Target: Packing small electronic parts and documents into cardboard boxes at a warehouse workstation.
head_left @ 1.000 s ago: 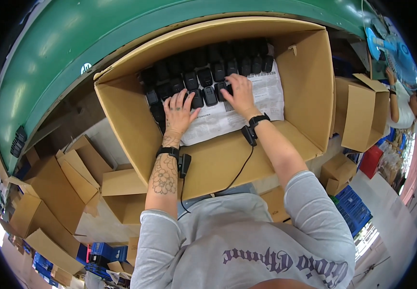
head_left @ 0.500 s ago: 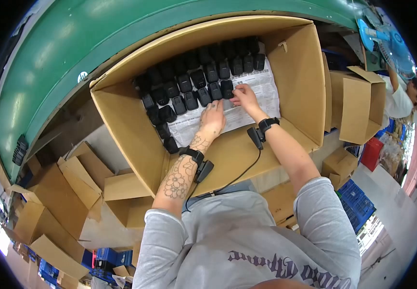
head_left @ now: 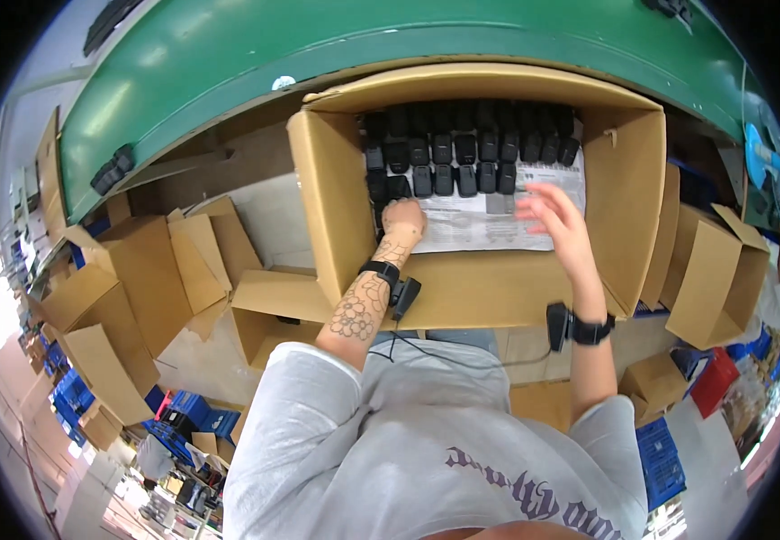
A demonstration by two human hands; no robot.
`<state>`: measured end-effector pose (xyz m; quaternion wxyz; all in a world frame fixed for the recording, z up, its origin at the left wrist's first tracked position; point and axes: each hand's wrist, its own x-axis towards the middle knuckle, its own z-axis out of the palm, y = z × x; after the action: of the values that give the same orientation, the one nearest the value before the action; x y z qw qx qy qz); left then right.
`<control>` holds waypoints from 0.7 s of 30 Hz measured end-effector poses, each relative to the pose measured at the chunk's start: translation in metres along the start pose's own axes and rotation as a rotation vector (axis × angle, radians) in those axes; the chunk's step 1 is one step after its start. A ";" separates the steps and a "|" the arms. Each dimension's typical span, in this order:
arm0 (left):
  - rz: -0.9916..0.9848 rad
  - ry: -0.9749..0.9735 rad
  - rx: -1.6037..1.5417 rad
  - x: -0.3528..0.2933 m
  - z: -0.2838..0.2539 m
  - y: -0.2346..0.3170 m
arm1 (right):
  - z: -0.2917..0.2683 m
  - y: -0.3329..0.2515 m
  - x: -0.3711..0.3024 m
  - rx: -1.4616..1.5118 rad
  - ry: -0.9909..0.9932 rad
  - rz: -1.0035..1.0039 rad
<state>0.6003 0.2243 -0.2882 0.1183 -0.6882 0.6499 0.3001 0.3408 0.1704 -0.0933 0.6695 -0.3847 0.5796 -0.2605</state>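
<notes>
Left hand (head_left: 405,220) at black devices (head_left: 444,179), right hand (head_left: 564,223) over white paper (head_left: 475,234)

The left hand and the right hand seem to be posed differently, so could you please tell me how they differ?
The left hand is curled, its fingertips hidden, while the right hand has its fingers extended. The left hand is close against the black plastic units; the right hand is over the white printed sheet, apart from them. Both are bare, and each has a black strap at its wrist.

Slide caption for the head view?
Left hand near black devices, right hand over paper in a cardboard box.
</notes>
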 end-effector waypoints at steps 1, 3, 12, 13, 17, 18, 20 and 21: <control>0.022 0.073 0.003 -0.003 0.001 0.000 | 0.001 0.002 -0.015 0.022 0.014 -0.027; 0.043 0.154 0.012 -0.008 -0.002 0.002 | 0.005 0.018 -0.044 -0.014 0.103 0.022; 0.135 0.135 0.148 -0.007 0.001 -0.034 | 0.049 0.033 -0.096 -0.007 0.104 0.060; 0.218 0.021 0.091 -0.011 -0.002 -0.035 | 0.052 0.039 -0.100 -0.036 0.153 0.037; 0.822 -0.393 -0.115 -0.047 -0.094 0.026 | 0.044 0.045 -0.127 -0.070 0.347 0.070; 0.905 -0.298 -0.974 -0.085 -0.205 0.005 | 0.043 0.045 -0.142 -0.070 0.430 0.077; 0.802 0.283 -0.971 -0.098 -0.277 -0.075 | 0.077 0.031 -0.148 -0.071 0.522 0.109; 0.719 0.831 -0.600 -0.084 -0.289 -0.139 | 0.095 0.022 -0.151 -0.075 0.505 0.093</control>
<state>0.8118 0.1520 -0.0435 -0.4510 -0.4887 0.7202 0.1977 0.4024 0.3232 -0.0218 0.5003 -0.3049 0.7545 -0.2957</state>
